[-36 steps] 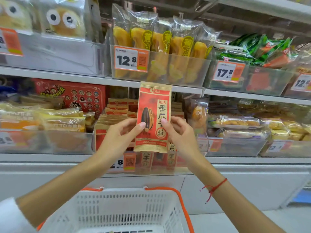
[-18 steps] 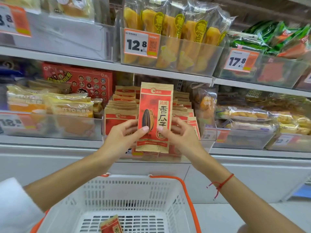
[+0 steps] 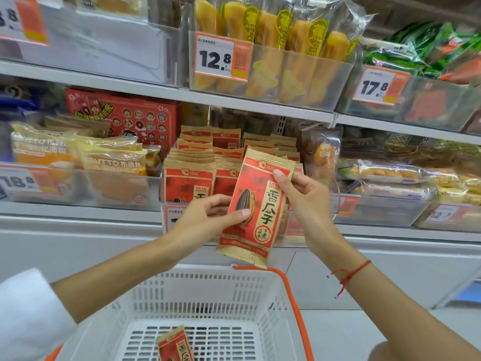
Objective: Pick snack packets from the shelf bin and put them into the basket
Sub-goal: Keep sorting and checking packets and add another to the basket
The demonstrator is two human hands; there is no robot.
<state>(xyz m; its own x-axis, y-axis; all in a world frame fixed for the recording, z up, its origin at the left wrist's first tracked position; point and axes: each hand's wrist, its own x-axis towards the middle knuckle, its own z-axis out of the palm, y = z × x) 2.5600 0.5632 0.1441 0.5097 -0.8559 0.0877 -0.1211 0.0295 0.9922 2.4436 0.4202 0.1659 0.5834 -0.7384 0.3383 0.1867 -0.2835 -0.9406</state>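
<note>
A red and tan sunflower seed packet (image 3: 260,204) is held tilted in front of the shelf, above the basket's far rim. My left hand (image 3: 205,220) pinches its left edge with thumb on the front. My right hand (image 3: 304,199) pinches its upper right edge. Behind them the clear shelf bin (image 3: 171,204) holds several rows of the same packets (image 3: 190,175). The white basket (image 3: 208,290) with orange handle sits below, and one packet (image 3: 175,345) lies on its floor.
Bread packs (image 3: 112,162) fill the bin to the left, a red box (image 3: 125,118) stands behind them. Yellow snack bags (image 3: 273,48) and green bags (image 3: 421,48) sit on the upper shelf. Wrapped pastries (image 3: 382,173) lie to the right.
The held packet has tilted clockwise and come down toward the basket. My right hand slid up to its top edge. The view dipped, so the basket's inside and its packet show more.
</note>
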